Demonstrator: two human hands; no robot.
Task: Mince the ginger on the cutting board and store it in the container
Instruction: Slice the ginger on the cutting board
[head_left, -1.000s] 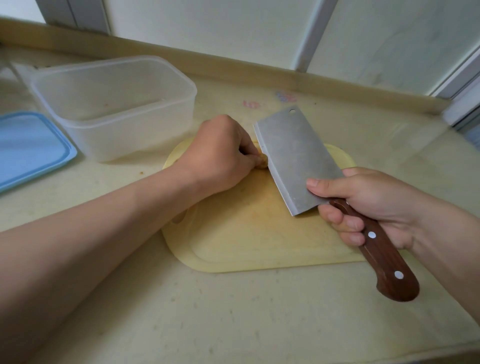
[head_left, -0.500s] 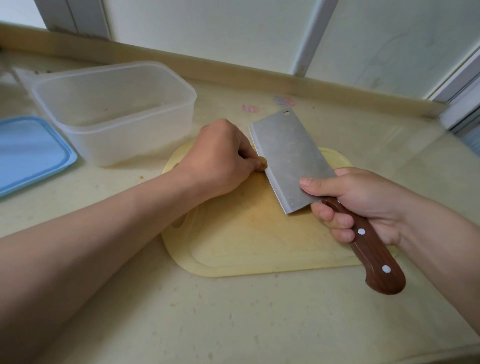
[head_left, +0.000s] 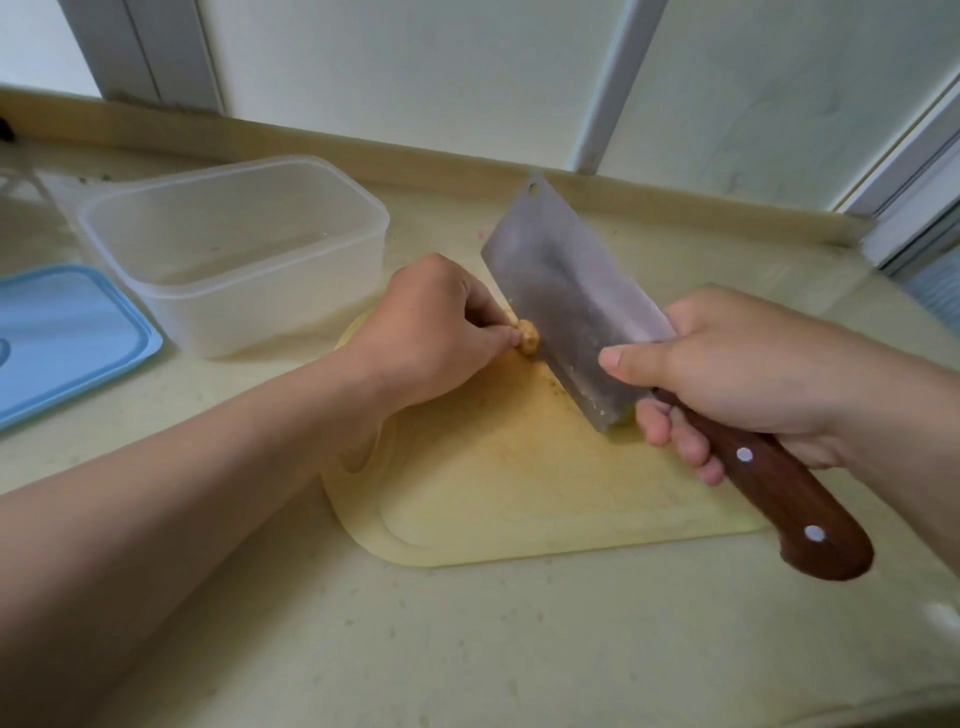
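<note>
A small yellow-brown piece of ginger (head_left: 528, 336) lies on the pale yellow cutting board (head_left: 519, 483). My left hand (head_left: 431, 327) pinches the ginger with curled fingers and hides most of it. My right hand (head_left: 727, 364) grips the brown wooden handle of a steel cleaver (head_left: 566, 296), thumb pressed on the blade's side. The blade stands on edge against the ginger's right side, with small bits stuck near its heel. The clear plastic container (head_left: 234, 249) stands behind and to the left of the board, holding nothing I can make out.
A blue lid (head_left: 67, 332) lies flat on the counter at the far left, beside the container. A raised ledge (head_left: 415, 156) and wall panels run along the back of the beige counter (head_left: 467, 649).
The cleaver has tipped from leaning flat-side-up to nearly upright, with its edge down on the board against the ginger. More of the ginger shows past my left fingertips. The view has shifted slightly.
</note>
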